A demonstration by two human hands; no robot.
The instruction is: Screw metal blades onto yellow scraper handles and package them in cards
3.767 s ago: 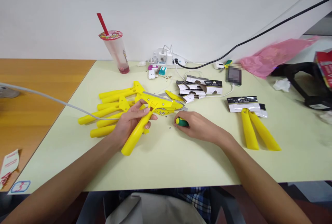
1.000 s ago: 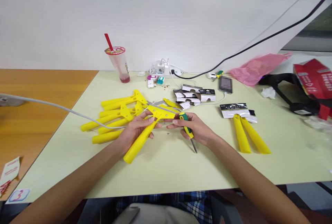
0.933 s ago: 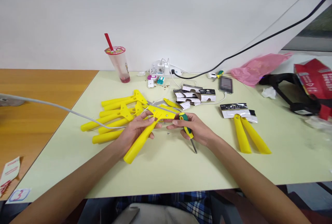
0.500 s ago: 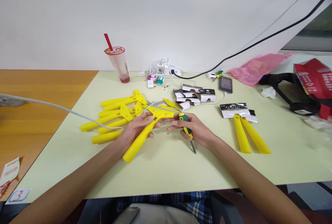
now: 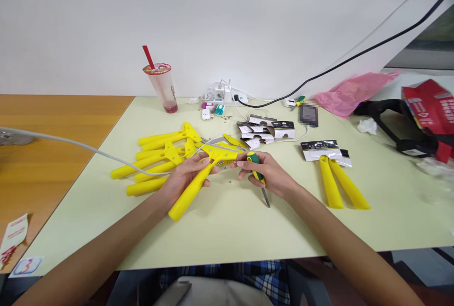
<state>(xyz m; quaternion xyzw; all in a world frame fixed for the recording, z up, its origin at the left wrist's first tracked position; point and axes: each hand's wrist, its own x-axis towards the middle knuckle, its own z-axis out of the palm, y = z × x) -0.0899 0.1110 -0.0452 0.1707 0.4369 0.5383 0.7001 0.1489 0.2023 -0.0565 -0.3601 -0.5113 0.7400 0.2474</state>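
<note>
My left hand (image 5: 189,173) is closed around the neck of a yellow plastic scraper (image 5: 193,190), whose handle slants down toward me. The scraper's broad head points right, with small metal screws on it. My right hand (image 5: 271,173) holds a screwdriver (image 5: 256,166) with a green and yellow handle, its shaft pointing down toward the table. The thumb and fingertip of that hand are close together beside the scraper head, with a tiny metal piece between or near them. Several more yellow scrapers (image 5: 152,159) lie in a pile to the left. A small nut or screw (image 5: 230,182) rests on the table.
Folded cardboard header cards (image 5: 260,131) are heaped behind my hands. Two carded yellow scrapers (image 5: 331,183) lie at the right. A lidded cup (image 5: 163,88), a power strip (image 5: 227,93), a pink bag (image 5: 354,93) and a black frame (image 5: 383,121) stand along the wall.
My right hand has shifted slightly right with the screwdriver, and its fingertips have drawn together near the scraper head. The left hand and scraper are almost unmoved.
</note>
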